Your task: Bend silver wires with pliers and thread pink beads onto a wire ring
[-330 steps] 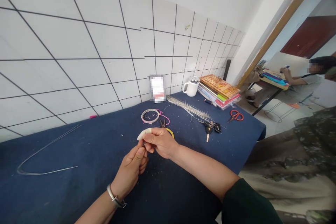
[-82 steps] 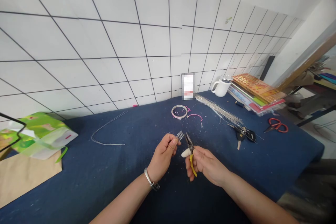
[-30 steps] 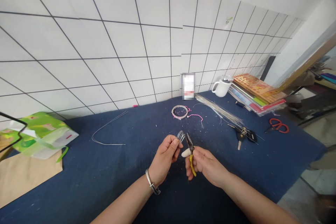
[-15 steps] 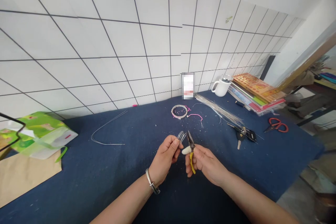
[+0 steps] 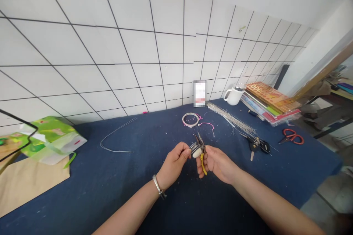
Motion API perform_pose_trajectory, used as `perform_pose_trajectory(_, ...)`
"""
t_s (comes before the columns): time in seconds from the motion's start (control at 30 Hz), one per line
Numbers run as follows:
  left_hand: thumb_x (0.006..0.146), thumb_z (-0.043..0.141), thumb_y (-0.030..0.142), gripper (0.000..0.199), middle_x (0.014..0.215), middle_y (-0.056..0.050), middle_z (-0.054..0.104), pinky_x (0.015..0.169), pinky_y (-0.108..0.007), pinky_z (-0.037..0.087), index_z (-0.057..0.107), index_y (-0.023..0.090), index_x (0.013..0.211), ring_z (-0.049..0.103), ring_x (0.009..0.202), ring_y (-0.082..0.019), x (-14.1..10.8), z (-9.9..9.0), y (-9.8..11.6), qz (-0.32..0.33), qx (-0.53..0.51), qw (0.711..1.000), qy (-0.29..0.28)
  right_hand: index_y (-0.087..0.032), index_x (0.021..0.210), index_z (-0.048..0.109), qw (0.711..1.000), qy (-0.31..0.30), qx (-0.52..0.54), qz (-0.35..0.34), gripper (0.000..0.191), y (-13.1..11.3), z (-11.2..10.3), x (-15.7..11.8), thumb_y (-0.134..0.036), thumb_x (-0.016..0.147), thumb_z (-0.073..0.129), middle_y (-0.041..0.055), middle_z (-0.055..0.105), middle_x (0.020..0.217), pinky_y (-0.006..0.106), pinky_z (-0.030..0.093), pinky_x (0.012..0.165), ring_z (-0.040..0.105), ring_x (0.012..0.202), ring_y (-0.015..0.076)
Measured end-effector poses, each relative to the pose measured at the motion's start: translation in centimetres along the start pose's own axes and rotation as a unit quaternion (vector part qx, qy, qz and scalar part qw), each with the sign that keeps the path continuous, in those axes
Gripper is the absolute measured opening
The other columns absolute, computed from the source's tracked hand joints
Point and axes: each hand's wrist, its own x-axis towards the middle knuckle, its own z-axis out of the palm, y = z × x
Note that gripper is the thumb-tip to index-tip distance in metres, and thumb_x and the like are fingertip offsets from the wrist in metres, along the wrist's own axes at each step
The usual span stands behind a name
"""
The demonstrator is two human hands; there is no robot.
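Note:
My left hand (image 5: pixel 177 157), with a silver bangle at its wrist, pinches a small bundle of looped wire (image 5: pixel 194 147). In my right hand (image 5: pixel 217 161) are pliers (image 5: pixel 203 161) with yellow handles, their jaws pointing up and parted beside the wire. A white covering (image 5: pixel 197 153) on one right fingertip touches the wire loops. Whether the jaws grip any wire is too small to tell. Beyond the hands lies a ring (image 5: pixel 190 119) with pink thread and small beads inside it.
Straight wires (image 5: pixel 234 117) lie behind on the right, near keys (image 5: pixel 253 147), red-handled scissors (image 5: pixel 292 136), a white mug (image 5: pixel 234 95) and stacked books (image 5: pixel 270 99). Bent wire (image 5: pixel 110 145) and a green bag (image 5: pixel 52 136) are on the left of the blue cloth (image 5: pixel 124 176).
The wire bundle and the pliers have come together, with the right fingertip covering now against the loops. The whole view has shifted slightly.

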Motion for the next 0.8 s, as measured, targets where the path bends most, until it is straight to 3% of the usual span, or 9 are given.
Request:
perform_pose_trajectory(0.33, 0.086, 0.04, 0.035, 0.024, 0.062, 0.004, 0.041, 0.053, -0.02, 0.028, 0.046, 0.018, 0.071, 0.035, 0.055, -0.01, 0.5, -0.9, 0.3, 0.014, 0.013, 1.0, -0.009, -0.014, 0.085, 0.053, 1.0, -0.014, -0.006, 0.0, 0.036, -0.1, -0.1, 0.5, -0.046, 0.088, 0.036, -0.0008, 0.047, 0.062, 0.019, 0.03, 0.04, 0.037, 0.044, 0.0061)
perform_pose_trajectory(0.5, 0.086, 0.039, 0.035, 0.024, 0.061, 0.004, 0.04, 0.05, -0.019, 0.027, 0.045, 0.018, 0.071, 0.033, 0.053, -0.009, 0.6, -0.8, 0.3, -0.007, 0.002, 1.0, -0.019, -0.016, 0.081, 0.049, 0.999, 0.02, -0.031, -0.002, 0.035, 0.7, -0.1, 0.7, -0.049, 0.086, 0.039, -0.0035, 0.042, 0.059, 0.016, 0.025, 0.036, 0.031, 0.042, 0.0047)
perform_pose_trajectory(0.7, 0.084, 0.041, 0.037, 0.025, 0.057, 0.005, 0.039, 0.048, -0.019, 0.025, 0.046, 0.017, 0.07, 0.031, 0.051, -0.009, 0.6, -0.7, 0.0, -0.021, -0.015, 1.0, -0.015, -0.019, 0.074, 0.041, 0.991, 0.064, -0.116, -0.022, 0.032, 1.6, -0.6, 1.1, -0.049, 0.083, 0.044, -0.0072, 0.029, 0.057, 0.015, 0.018, 0.037, 0.022, 0.042, 0.0045)
perform_pose_trajectory(0.8, 0.084, 0.042, 0.038, 0.026, 0.057, 0.005, 0.039, 0.048, -0.019, 0.025, 0.047, 0.017, 0.07, 0.031, 0.05, -0.009, 0.7, -0.7, -0.4, -0.025, -0.017, 1.0, -0.007, -0.019, 0.07, 0.04, 0.962, 0.09, -0.246, -0.073, 0.03, 1.6, -1.1, 1.6, -0.046, 0.084, 0.045, -0.0064, 0.029, 0.057, 0.018, 0.023, 0.042, 0.026, 0.046, 0.0062)
